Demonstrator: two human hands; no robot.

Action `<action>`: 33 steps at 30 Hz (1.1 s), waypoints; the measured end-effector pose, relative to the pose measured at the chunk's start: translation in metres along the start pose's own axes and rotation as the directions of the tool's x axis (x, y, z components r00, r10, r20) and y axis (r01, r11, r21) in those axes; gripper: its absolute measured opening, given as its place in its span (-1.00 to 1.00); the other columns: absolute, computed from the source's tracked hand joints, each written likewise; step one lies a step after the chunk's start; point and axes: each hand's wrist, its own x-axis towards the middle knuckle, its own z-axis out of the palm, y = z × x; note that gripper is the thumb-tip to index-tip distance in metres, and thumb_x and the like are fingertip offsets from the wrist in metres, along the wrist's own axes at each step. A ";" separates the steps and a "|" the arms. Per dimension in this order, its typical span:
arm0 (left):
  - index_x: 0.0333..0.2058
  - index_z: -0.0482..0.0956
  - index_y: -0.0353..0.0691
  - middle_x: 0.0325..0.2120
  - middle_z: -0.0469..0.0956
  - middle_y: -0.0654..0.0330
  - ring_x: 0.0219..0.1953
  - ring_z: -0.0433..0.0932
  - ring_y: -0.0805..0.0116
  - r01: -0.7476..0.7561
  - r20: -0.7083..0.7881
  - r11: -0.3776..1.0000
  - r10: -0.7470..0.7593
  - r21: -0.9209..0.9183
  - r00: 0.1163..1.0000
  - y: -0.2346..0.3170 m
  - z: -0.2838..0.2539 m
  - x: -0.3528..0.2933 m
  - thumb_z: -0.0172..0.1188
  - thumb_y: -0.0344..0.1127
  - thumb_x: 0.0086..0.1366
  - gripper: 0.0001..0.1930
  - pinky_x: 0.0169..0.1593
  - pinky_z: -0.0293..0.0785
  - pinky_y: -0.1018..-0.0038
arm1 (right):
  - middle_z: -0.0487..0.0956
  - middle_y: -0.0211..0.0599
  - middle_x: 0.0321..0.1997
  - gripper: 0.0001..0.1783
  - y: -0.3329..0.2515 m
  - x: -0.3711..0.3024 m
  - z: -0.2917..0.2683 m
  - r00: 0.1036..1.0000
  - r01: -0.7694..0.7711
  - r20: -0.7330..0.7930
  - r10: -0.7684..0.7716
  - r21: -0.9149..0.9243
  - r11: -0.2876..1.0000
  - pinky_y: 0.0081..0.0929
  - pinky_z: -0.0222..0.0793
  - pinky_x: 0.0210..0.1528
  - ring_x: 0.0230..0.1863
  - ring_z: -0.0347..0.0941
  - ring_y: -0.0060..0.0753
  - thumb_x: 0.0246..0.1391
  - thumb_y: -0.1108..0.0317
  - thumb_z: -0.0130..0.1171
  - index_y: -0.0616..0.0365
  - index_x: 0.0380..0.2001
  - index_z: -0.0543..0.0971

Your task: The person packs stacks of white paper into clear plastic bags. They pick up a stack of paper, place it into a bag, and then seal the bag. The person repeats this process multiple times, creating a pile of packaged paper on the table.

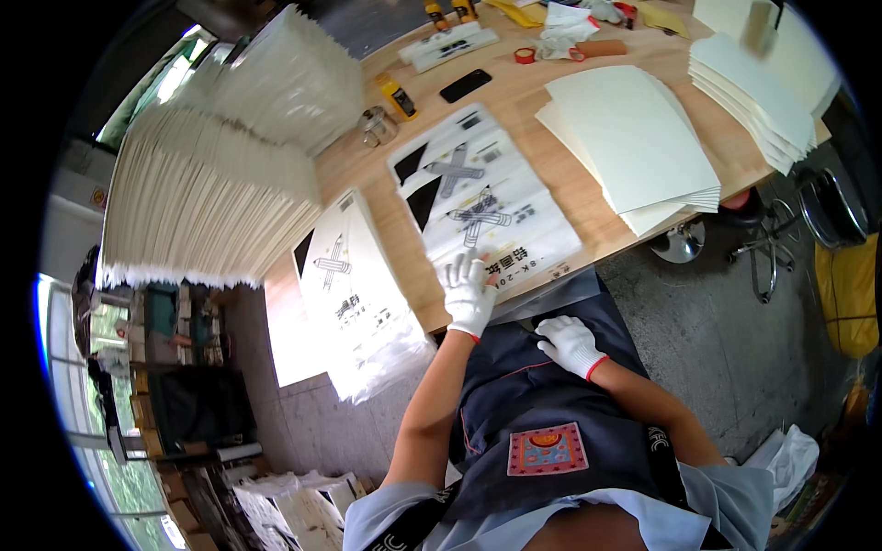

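My left hand [469, 296], in a white glove with a red cuff, lies on the near end of the printed clear plastic bags [528, 204]. Its fingers are stretched out and slightly spread. The bags overlap flat on the table and show pencil drawings and black corners. In a matching glove, my right hand [569, 345] rests over the dark apron [514, 363] at my lap, fingers extended with nothing visible in them. Close to it, a translucent plastic edge [560, 292] hangs off the table's front. Left of the bags is a stack of filled paper packs [354, 285] with the same print.
A tall stack of paper packs [202, 197] stands at the left. White sheets [634, 138] lie fanned to the right, with more paper stacks [749, 96] beyond. A phone [466, 85], a yellow bottle [396, 97] and a glass jar [377, 127] sit behind the bags.
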 end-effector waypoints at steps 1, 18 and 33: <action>-0.11 0.48 -0.09 0.10 0.36 0.13 0.15 0.26 0.04 -0.003 0.023 0.999 0.004 -0.052 1.000 0.008 -0.004 -0.007 0.27 -0.18 0.01 -0.58 0.24 0.07 0.11 | 0.52 -0.35 -0.17 -0.72 0.000 -0.001 0.001 1.000 0.010 -0.012 -0.010 -0.010 1.000 -0.27 0.26 0.01 -0.06 0.41 -0.24 -0.02 0.19 0.16 0.01 -0.22 0.54; 0.12 0.36 -0.01 0.21 0.18 -0.04 0.27 0.07 -0.07 -0.017 0.024 0.996 0.015 0.086 1.000 0.012 0.011 -0.002 0.24 -0.04 0.05 -0.38 0.29 -0.13 -0.08 | 0.55 -0.33 -0.14 -0.71 -0.005 -0.001 -0.001 0.998 0.062 0.002 -0.062 -0.019 0.998 -0.30 0.31 -0.04 -0.09 0.43 -0.22 -0.03 0.19 0.18 0.01 -0.22 0.55; -0.20 0.48 -0.09 0.01 0.39 0.12 0.11 0.28 0.05 -0.115 -0.228 0.973 0.067 -0.202 0.971 0.020 -0.022 0.019 0.34 -0.08 -0.07 -0.55 0.21 0.12 0.11 | 0.57 -0.33 -0.16 -0.69 -0.005 0.001 0.005 0.996 0.070 0.055 -0.067 -0.050 0.996 -0.24 0.32 -0.04 -0.09 0.45 -0.20 0.01 0.10 0.14 0.00 -0.23 0.56</action>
